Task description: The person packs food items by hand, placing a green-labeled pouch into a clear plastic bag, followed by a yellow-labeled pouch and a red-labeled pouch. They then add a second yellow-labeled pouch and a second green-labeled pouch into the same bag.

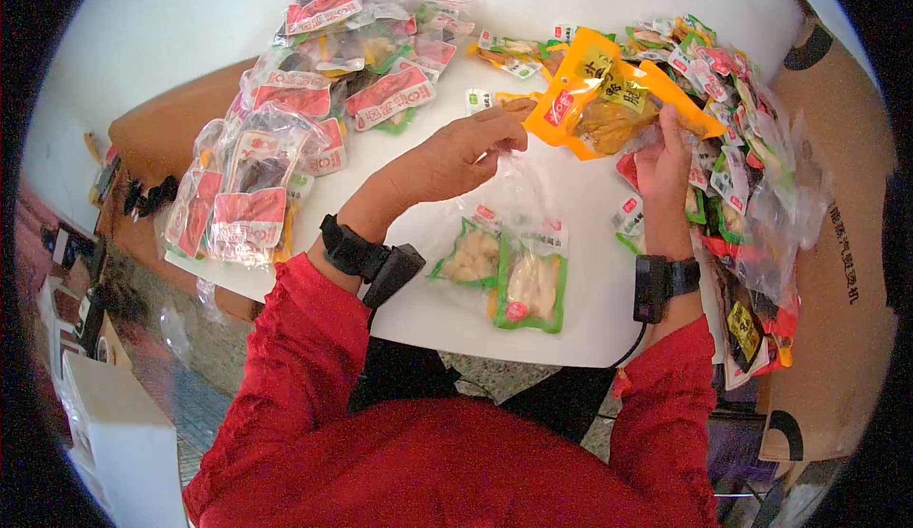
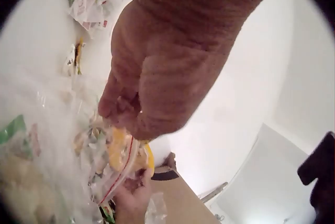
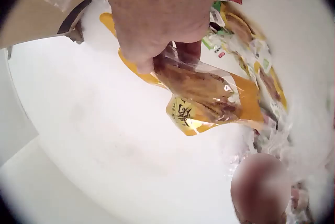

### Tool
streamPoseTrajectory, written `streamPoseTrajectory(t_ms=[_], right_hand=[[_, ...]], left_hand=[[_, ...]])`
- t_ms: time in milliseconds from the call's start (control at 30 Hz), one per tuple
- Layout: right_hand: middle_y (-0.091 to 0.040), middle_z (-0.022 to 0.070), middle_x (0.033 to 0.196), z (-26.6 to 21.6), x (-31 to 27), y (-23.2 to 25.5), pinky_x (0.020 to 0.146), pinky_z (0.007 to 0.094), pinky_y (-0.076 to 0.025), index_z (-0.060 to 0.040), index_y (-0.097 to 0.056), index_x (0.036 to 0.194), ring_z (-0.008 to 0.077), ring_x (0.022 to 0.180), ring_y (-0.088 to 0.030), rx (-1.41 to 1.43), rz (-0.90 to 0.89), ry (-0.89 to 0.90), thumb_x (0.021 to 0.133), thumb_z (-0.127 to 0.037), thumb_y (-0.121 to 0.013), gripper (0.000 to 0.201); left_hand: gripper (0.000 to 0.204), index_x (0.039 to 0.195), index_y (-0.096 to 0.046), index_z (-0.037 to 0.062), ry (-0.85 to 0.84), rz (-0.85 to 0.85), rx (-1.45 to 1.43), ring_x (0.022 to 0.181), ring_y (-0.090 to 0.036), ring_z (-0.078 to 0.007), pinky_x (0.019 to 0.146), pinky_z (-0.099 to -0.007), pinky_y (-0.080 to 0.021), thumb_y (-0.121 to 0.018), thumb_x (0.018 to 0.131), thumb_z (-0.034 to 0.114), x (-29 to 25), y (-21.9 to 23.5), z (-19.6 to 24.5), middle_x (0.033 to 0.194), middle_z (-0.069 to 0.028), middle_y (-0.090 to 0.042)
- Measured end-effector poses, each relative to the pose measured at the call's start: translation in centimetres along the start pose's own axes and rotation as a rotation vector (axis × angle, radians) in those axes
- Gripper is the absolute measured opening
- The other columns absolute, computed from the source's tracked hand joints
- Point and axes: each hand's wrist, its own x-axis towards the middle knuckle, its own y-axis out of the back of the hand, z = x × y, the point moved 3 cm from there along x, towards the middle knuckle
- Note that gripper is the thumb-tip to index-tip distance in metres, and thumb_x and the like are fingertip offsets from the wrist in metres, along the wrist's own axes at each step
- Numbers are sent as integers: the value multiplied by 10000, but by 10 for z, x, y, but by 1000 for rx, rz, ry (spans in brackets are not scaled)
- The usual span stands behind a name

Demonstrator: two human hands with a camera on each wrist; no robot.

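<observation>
My left hand (image 1: 466, 152) pinches the upper edge of a clear plastic bag (image 1: 521, 206) that lies on the white table (image 1: 590, 323). Inside the bag are two green-edged snack packets (image 1: 471, 257) (image 1: 533, 285). My right hand (image 1: 666, 162) grips an orange snack packet (image 1: 609, 95) by its lower edge and holds it just above the bag's mouth. The left wrist view shows the left hand (image 2: 157, 77) curled on the bag's red-striped rim (image 2: 112, 182). Seen from the right wrist, the right hand (image 3: 157, 19) pinches the orange packet (image 3: 209, 98).
Filled clear bags with red-labelled packets (image 1: 276, 147) are heaped on the table's left and back. A pile of loose small packets (image 1: 742, 128) lies on the right, beside a cardboard box (image 1: 837, 243). A white box (image 1: 124, 433) stands on the floor at lower left.
</observation>
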Motion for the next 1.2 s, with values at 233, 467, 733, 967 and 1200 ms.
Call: streamPoseTrajectory(t_ms=[233,467,733,967,1200], right_hand=[[-576,40,947,18,-2,-9,770,292,-443,-46,-535,1020,146,863,-554,-103,-140,67,811,-211,-595,274],[-573,52,973,7,-7,-12,808,272,-422,-13,-544,993,143,905,-548,-413,-294,-68,856,-258,-514,283],[-583,42,908,6,-5,-6,719,247,-455,-30,-561,982,103,807,-558,-413,-578,-383,857,-311,-501,314],[-602,19,798,-9,-24,-25,607,250,-469,-39,-597,900,87,675,-566,-489,-630,-537,842,-344,-517,320],[-610,25,845,-24,-20,-25,636,241,-469,-28,-602,913,95,690,-575,-422,-646,-409,842,-350,-514,341]], left_hand=[[75,821,-567,22,-152,212,252,704,-538,-210,609,-291,-440,-578,795,91,9,-5,19,774,-80,-559],[92,791,-582,18,-50,288,329,665,-536,-205,602,-293,-435,-597,784,109,21,-12,35,715,-81,-559],[144,767,-564,44,-185,92,529,686,-545,-246,607,-330,-444,-585,780,186,43,-14,61,736,-76,-557],[138,783,-549,99,-225,-14,614,723,-551,-254,604,-365,-440,-569,776,235,50,-22,71,731,-56,-553],[155,867,-542,76,-2,-349,342,730,-563,-223,651,-316,-437,-537,812,221,53,-2,73,785,-68,-577]])
